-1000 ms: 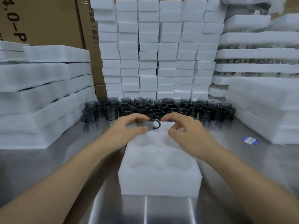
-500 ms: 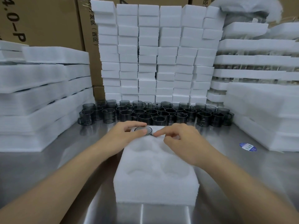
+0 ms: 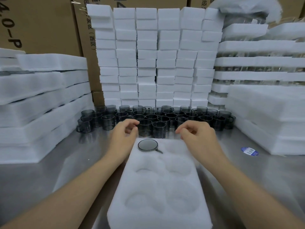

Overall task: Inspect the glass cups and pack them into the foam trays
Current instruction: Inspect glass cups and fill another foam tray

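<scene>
The foam tray (image 3: 158,187) holds one smoked glass cup (image 3: 147,145) in its far-left pocket; the other pockets are vacant. The left hand (image 3: 123,138) and right hand (image 3: 196,138) hover loosely curled, holding nothing.

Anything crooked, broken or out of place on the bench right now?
Nothing stands out. One cup sits sunk in the foam tray's far-left pocket, handle toward the right; the loose cups stand upright behind it. Both hands hover empty.
</scene>
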